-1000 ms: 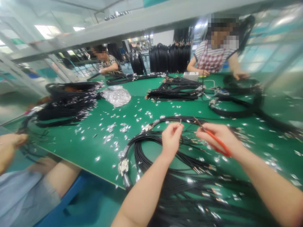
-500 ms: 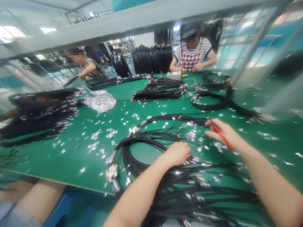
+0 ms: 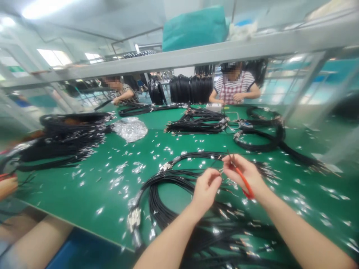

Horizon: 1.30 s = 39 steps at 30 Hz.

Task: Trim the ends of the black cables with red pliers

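My left hand point(image 3: 206, 188) is raised over the green table point(image 3: 92, 186), fingers pinched on the end of a thin black cable. Just right of it, my right hand point(image 3: 244, 172) grips a red-handled tool point(image 3: 244, 182) whose tip point(image 3: 230, 157) points up and left toward the pinched cable end. Under both hands lies a large coil of black cables point(image 3: 179, 194) with metal connectors point(image 3: 134, 216) at its near-left end. The two hands are almost touching.
Small silver scraps litter the table. More black cable bundles lie at the left point(image 3: 61, 138), centre back point(image 3: 202, 121) and right back point(image 3: 266, 130). A clear bag of metal parts point(image 3: 130, 129) sits behind. Two people work across the table; another person's arm point(image 3: 30, 239) is at my near left.
My left hand went down to the cable pile half a second ago and has come back up with a cable end. My right hand with the tool moved left to meet it.
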Motion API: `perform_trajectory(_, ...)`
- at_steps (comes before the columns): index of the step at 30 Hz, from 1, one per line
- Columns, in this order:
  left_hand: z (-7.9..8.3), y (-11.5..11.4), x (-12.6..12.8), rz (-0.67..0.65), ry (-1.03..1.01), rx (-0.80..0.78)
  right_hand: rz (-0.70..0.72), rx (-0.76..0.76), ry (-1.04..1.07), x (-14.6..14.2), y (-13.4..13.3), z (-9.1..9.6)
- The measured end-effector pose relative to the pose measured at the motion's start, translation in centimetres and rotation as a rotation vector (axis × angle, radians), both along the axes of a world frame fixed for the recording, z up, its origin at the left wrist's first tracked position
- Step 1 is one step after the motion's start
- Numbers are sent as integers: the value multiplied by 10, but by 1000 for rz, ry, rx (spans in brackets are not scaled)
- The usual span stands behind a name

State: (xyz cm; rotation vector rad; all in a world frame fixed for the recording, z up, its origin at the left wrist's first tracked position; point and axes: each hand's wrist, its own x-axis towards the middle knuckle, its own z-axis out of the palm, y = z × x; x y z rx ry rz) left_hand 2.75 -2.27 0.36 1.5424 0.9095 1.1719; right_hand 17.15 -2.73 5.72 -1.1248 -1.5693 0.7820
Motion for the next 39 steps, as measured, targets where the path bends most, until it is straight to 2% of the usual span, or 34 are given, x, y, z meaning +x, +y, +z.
perform_trajectory(3, 5, 2, -3, 28, -64, -66, 28, 9, -20, -11, 9, 6)
perform_trajectory(6, 10, 5, -9, -5, -142, -192, 64, 20, -4, -18, 17, 5)
perform_trajectory(12, 14, 14, -19, -231, -382, -521, 154, 83, 46, -17, 28, -9)
perform_trajectory(15, 11, 17, -19, -331, -433, -602, 244, 50, 6, -12, 33, -15)
perform_trajectory(17, 9, 18, -17, -310, -432, -591, 263, 1, 9, -10, 37, -18)
perform_trajectory(22, 10, 18, -12, -74, -361, -447, 158, -91, 79, -11, 43, -21)
perform_trajectory(27, 7, 20, -12, 84, -163, -345, 47, -15, -64, -15, 38, -16)
perform_trajectory(33, -2, 19, -11, 326, 148, 41, -9, 12, -224, -21, 28, -4)
perform_trajectory(36, -1, 18, -12, 289, 167, 57, 5, 11, -231, -22, 28, -3)
perform_trajectory(39, 2, 18, -12, 110, 48, -152, 108, 8, -207, -19, 31, -5)
